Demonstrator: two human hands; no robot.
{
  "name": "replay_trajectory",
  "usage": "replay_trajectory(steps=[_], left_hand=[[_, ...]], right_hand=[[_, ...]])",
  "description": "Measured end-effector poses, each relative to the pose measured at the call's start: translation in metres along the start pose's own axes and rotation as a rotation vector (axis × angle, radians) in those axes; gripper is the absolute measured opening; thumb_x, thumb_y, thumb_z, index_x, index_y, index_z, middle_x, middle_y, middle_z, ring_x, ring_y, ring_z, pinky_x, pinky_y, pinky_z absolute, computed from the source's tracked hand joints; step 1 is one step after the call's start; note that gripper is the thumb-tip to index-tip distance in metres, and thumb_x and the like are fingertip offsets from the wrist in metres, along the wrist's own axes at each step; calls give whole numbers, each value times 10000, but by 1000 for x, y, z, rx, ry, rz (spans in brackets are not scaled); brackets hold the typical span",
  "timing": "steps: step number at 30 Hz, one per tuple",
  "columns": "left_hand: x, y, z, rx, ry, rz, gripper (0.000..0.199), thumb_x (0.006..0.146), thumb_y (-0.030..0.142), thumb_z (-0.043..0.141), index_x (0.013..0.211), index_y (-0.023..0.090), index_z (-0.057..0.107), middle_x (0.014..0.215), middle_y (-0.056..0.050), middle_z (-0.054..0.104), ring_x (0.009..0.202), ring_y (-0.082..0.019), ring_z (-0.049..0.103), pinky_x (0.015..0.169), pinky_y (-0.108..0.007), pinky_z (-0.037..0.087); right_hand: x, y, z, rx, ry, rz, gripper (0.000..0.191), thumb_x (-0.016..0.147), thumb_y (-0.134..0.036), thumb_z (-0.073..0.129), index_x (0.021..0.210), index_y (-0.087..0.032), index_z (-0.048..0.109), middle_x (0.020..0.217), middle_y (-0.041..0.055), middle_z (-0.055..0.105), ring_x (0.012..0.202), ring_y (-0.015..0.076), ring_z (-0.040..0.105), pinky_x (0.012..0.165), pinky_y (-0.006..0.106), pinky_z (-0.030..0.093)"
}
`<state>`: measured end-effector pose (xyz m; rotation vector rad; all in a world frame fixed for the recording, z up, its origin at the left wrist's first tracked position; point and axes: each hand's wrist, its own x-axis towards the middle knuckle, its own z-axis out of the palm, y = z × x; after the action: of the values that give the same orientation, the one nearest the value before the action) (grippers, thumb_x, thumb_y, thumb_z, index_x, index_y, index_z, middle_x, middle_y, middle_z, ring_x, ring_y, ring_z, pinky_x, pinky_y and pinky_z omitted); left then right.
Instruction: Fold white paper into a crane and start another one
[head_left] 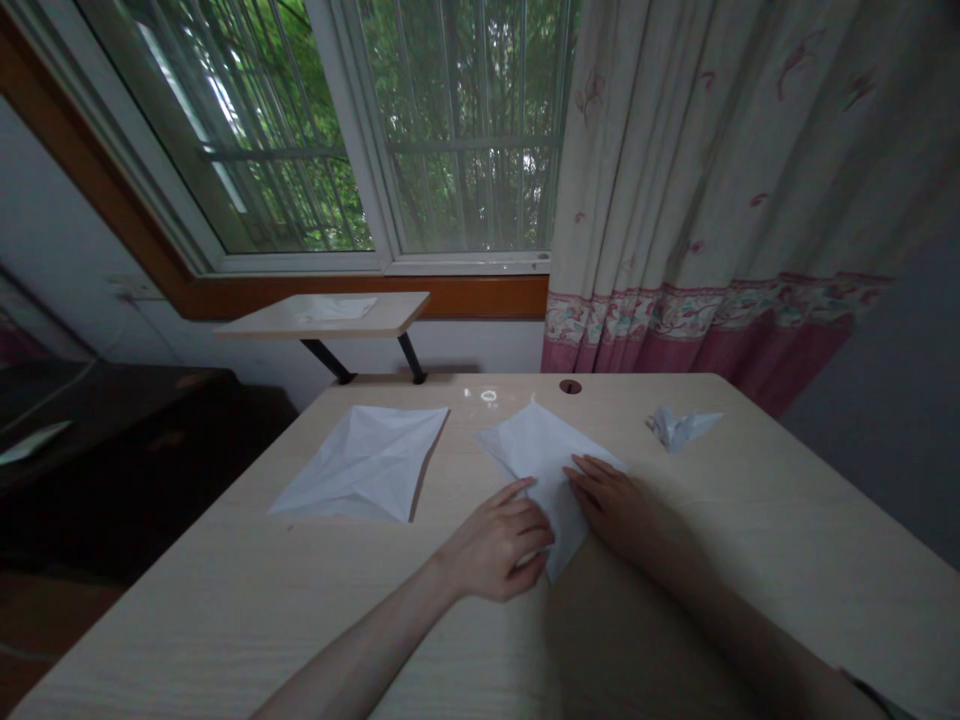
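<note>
White, kite-shaped folded paper sheet (551, 435) sits mid-counter, flat on the light wood-grain counter (225, 600), one corner pointing near, one far.

Left hand (504, 545): fingers curled over the sheet's near-left edge, index reaching onto the paper; can't tell if the thumb pinches the edge or just rests by it. Right hand (611, 500): palm down, fingers laid out flat and close together on the right part, not visibly closed on anything; thumb hidden.

Handling, my read: very light, thin, floppy, takes a crease easily, slides on smooth wood, tears or wrinkles if dragged. Best hold: fingertips on edges or corners, other palm pinning the middle. Layers at the far-left edge look loose, could shift apart.

Room: left side limited by the white, creased four-cornered paper sheet (375, 460), well within a sideways swing; narrow strip between the two. Right: small crumpled-looking folded white paper piece (679, 428) just beyond the right hand, then the counter's slanting right edge. Far side: round brown grommet (570, 387) near the far edge, pale raised shelf (262, 322) on black legs at far left. Near edge out of view.
</note>
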<state>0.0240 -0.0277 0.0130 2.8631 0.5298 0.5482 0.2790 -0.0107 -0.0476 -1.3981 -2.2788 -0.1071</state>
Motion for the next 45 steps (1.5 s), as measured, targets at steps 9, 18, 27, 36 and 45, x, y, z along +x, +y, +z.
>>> replay_trajectory(steps=[9,18,27,36,45], left_hand=[[-2,-7,7,75,65,-17,255,942,334,532,1117,199,659,1052,-43,745,949,-202,682,1173,-447,295],[-4,-12,11,156,114,-131,312,980,443,530,1129,202,660,1077,-43,740,1011,-214,671,1097,-428,345],[-2,-14,11,212,118,-306,316,996,449,511,1157,215,649,1137,-36,722,1072,-216,657,1108,-464,325],[-1,-14,10,289,101,-440,348,973,466,551,1191,205,622,1213,-56,693,1108,-245,637,1152,-493,285],[-6,-21,14,325,112,-419,470,915,563,606,1212,199,606,1282,-68,655,1173,-270,583,1152,-502,276]], right_hand=[[-1,-5,-3,-57,-35,48,391,959,-188,432,1289,-208,642,1357,99,631,1272,259,572,1071,465,471],[-1,-5,-4,-96,-37,68,377,1004,-255,393,1259,-192,663,1320,106,655,1234,274,598,1042,474,480],[-1,-1,-5,-39,29,49,366,1003,-243,407,1272,-197,651,1269,87,689,1156,259,641,1002,468,503],[2,-5,-10,-5,34,5,300,984,-244,482,1171,-207,712,1195,84,725,1110,256,661,1017,466,499],[-1,-12,-18,3,-69,-38,304,904,-319,625,1180,-233,719,1306,100,664,1253,309,585,1050,509,474]])
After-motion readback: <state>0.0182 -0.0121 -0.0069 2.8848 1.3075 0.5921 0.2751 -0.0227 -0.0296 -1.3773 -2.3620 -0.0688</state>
